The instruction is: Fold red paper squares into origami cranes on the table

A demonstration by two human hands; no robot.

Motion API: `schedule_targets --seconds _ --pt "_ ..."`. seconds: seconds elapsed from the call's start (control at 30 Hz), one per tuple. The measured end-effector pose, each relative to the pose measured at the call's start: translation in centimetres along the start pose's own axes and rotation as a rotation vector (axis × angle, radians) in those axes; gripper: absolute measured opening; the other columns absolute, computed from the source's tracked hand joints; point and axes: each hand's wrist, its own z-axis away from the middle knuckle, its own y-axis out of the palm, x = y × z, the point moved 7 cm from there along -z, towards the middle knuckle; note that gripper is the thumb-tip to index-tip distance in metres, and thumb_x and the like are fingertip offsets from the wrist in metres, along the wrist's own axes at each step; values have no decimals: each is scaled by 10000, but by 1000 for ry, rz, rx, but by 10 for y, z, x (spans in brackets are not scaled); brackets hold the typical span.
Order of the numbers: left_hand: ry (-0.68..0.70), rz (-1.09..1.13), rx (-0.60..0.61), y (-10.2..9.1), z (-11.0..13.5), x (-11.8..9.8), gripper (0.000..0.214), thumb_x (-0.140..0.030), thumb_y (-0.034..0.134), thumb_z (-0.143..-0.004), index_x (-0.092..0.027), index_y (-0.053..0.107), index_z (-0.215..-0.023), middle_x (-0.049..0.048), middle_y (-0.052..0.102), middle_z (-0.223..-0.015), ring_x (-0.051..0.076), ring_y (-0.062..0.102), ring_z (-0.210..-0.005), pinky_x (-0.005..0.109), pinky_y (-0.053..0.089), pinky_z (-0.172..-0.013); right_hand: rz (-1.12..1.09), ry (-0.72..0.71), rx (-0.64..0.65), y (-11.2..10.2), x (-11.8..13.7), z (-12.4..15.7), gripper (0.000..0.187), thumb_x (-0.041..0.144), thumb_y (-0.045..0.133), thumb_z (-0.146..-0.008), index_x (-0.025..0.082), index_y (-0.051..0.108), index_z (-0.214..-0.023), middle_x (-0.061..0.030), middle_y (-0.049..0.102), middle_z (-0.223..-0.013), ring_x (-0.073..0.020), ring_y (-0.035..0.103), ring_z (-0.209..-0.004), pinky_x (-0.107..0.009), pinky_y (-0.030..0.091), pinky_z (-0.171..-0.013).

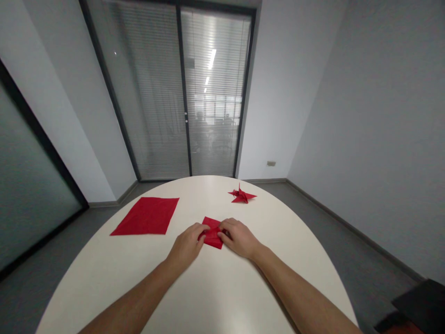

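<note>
A small folded red paper [212,230] lies on the white round table [208,287] in front of me. My left hand [187,245] pinches its left edge with curled fingers. My right hand [239,238] presses and grips its right edge, fingers closed over the paper. Both hands hide part of the sheet. A flat red square sheet [146,215] lies to the left, beyond my left hand. A finished red folded paper figure with points [241,195] sits farther back on the right.
The table's far edge curves just behind the folded figure. Beyond it are grey floor, a glass door with blinds [181,93] and grey walls. A dark object [422,304] sits on the floor at lower right.
</note>
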Motion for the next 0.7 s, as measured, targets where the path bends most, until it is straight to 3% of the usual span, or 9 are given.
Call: schedule_targets --seconds 0.17,0.3,0.47,0.7 --pt "43 -37 44 4 0 -4 295 -90 517 -911 -240 721 -1062 32 692 -1166 197 650 -1061 330 526 -942 52 68 -59 -1 -10 0 101 219 580 -936 176 661 -975 -72 682 -970 -216 590 -937 -341 440 -853" --pt "86 -73 71 7 2 -7 315 -110 503 -934 -237 736 -1103 44 695 -1173 212 629 -1074 362 528 -954 74 58 -112 -8 -10 0 200 180 607 -899 187 697 -1078 -88 679 -1102 -238 579 -1036 -376 429 -922" --pt "137 -74 77 5 2 -12 318 -131 489 -945 -216 724 -1142 73 690 -1163 229 608 -1063 393 517 -963 85 -62 -22 -3 1 0 225 208 548 -950 225 767 -1001 -64 726 -1042 -227 604 -992 -387 423 -916" --pt "233 -81 108 2 6 -30 295 -166 570 -881 -241 711 -1129 73 675 -1164 256 601 -1069 433 491 -970 59 -29 5 2 -4 0 285 251 507 -980 246 752 -1125 -43 751 -1123 -238 605 -1115 -397 420 -1000"
